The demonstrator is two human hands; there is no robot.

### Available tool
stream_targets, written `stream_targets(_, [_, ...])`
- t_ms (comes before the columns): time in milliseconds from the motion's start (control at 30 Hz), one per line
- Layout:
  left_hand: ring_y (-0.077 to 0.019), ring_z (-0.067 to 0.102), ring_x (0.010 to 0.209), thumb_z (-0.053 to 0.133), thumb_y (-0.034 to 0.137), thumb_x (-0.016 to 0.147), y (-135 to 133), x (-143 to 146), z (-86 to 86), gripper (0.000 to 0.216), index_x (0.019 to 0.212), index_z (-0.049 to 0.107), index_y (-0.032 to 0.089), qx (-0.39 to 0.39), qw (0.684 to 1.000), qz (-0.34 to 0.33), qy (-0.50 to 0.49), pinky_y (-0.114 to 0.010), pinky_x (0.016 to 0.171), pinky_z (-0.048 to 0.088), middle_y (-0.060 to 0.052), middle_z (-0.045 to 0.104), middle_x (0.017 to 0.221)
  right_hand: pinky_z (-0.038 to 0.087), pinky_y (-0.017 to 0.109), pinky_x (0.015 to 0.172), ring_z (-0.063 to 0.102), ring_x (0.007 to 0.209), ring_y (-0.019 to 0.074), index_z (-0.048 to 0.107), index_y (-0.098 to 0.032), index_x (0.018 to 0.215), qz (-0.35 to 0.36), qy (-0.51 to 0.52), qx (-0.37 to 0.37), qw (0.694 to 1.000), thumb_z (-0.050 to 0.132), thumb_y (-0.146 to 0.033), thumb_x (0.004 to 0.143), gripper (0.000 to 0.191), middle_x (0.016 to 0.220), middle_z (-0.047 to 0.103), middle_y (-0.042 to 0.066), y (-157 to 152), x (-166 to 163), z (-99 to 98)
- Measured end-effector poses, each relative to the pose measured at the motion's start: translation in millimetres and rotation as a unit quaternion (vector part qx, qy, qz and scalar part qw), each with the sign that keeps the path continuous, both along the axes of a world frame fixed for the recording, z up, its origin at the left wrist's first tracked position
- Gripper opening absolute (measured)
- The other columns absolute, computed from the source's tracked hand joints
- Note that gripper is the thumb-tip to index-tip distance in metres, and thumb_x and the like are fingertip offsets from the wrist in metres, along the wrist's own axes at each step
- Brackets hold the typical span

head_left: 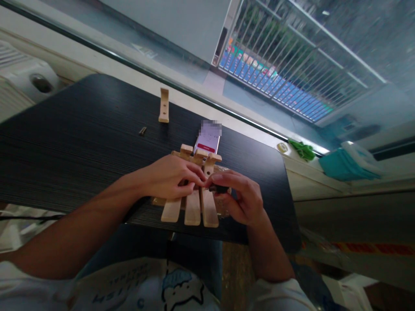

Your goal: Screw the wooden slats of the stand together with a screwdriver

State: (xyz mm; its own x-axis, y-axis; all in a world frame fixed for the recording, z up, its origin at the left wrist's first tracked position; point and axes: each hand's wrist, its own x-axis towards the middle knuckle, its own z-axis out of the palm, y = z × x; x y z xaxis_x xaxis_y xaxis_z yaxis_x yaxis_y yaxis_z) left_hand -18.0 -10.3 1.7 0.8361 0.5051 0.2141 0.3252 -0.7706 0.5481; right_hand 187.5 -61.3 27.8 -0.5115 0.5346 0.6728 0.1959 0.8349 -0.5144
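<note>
A pale wooden rack [193, 206] of three slats with hooked ends lies near the front edge of a black table [81, 142]. My left hand [170, 177] rests curled on the slats, its fingertips pinched together at the middle. My right hand [241, 196] is closed on a small dark tool [219, 188] held against the right slat. Fingertips of both hands nearly meet. A phone [208, 142] with a lit screen lies just behind the rack.
A single wooden hook piece [164, 106] stands farther back on the table, with a small screw [142, 130] beside it. A window with a railing [292, 65] runs behind the table. Green cloth [303, 150] and teal fabric [343, 166] lie on the sill at right.
</note>
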Motion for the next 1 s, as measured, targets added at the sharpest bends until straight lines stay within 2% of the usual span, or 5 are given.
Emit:
stream_targets(167, [-0.0164,0.069,0.089,0.052,0.014,0.079,1.0,0.0,-1.3,0.035,0.102,0.077,0.023,0.008,1.000,-0.010,0.015,-0.024,0.078,0.045,0.000,0.074,0.108,0.060,0.029,0.067,0.068,0.080,0.0143,0.050,-0.024,0.128,-0.002,0.016,-0.003,1.000,0.057,-0.022,0.092,0.037,0.094,0.069,0.005,2.2,2.8,-5.7])
stream_targets(533, [-0.0135,0.068,0.078,0.056,0.012,0.078,1.5,0.3,-1.1,0.031,0.096,0.078,0.024,-0.006,1.000,-0.010,0.011,-0.022,0.070,0.044,0.001,0.075,0.104,0.057,0.027,0.062,0.065,0.080,0.0146,0.047,-0.026,0.134,-0.002,0.038,0.012,0.999,0.061,-0.019,0.089,0.047,0.094,0.067,0.005,5.0,2.8,-9.1])
stream_targets(800, [-0.0133,0.068,0.081,0.057,0.012,0.077,1.4,1.0,0.0,0.029,0.092,0.079,0.024,-0.017,1.000,-0.011,0.006,-0.021,0.075,0.046,0.001,0.074,0.107,0.056,0.026,0.057,0.061,0.072,0.0135,0.045,-0.029,0.136,-0.012,0.045,0.033,0.998,0.065,-0.015,0.085,0.056,0.090,0.064,0.002,4.7,1.6,-11.2])
stream_targets(1000, [-0.0140,0.069,0.083,0.055,0.012,0.078,1.3,0.4,-1.9,0.033,0.099,0.078,0.024,-0.016,1.000,-0.005,-0.001,-0.022,0.077,0.046,0.001,0.074,0.107,0.054,0.025,0.056,0.060,0.069,0.0134,0.046,-0.031,0.135,-0.024,0.040,0.046,0.998,0.064,-0.016,0.086,0.055,0.087,0.062,0.001,4.4,-1.3,-7.5])
